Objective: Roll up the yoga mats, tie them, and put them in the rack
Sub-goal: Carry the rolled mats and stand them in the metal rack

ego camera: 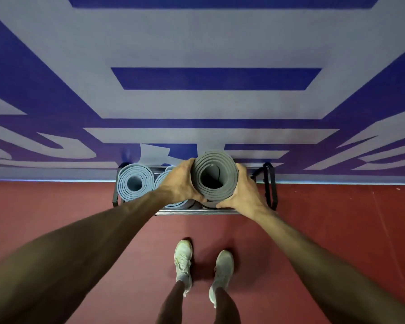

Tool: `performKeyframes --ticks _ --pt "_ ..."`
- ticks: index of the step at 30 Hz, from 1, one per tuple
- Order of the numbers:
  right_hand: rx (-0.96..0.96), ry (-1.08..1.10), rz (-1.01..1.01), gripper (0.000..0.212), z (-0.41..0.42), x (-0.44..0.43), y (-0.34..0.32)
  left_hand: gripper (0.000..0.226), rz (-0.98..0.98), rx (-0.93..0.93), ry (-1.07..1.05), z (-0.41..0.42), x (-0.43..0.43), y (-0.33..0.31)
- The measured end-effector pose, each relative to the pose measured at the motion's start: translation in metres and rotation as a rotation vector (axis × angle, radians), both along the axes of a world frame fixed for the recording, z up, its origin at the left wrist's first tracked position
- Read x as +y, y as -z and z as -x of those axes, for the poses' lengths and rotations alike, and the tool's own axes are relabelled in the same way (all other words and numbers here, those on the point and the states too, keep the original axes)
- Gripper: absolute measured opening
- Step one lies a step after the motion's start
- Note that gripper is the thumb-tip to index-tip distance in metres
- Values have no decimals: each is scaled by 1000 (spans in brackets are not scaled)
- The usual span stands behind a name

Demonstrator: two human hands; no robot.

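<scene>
A rolled grey yoga mat stands on end over the black metal rack, seen from above as a spiral. My left hand grips its left side and my right hand grips its right side, fingers curled round the roll. In the rack's left part stand two light blue rolled mats: one at the far left, another partly hidden under my left hand. I see no tie on the grey mat from this angle.
The rack stands against a wall painted in blue and pale lilac bands. The floor is dark red. My two feet in pale sneakers stand a short step in front of the rack's front rail.
</scene>
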State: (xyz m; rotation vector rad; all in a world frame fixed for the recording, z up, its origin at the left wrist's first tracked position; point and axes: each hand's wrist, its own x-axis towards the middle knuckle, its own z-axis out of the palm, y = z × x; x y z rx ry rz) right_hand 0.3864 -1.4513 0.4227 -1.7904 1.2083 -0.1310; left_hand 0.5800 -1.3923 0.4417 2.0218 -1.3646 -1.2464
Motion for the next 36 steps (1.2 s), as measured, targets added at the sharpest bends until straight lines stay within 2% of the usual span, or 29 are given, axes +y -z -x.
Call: performKeyframes --ticks 6,12,16,21,24,27,36 --pt "-16 11 23 111 -2 -2 55 94 -47 -110 33 -1 -4 54" --pt "-36 87 -74 103 -7 -3 103 95 -61 -159 29 4 -8 107" --pt "-34 73 -140 103 -9 -2 116 91 -78 -214 -1 11 -7 114" --pt "156 20 -171 101 -9 -1 93 82 -156 -133 0 5 -3 92" --pt "210 12 -123 80 -1 0 77 68 -145 -127 40 -1 -11 60" --pt "265 34 -108 67 3 3 60 64 -144 -99 118 -4 -20 30" --pt "231 276 -199 49 65 46 11 38 -117 -9 363 44 -33 -35"
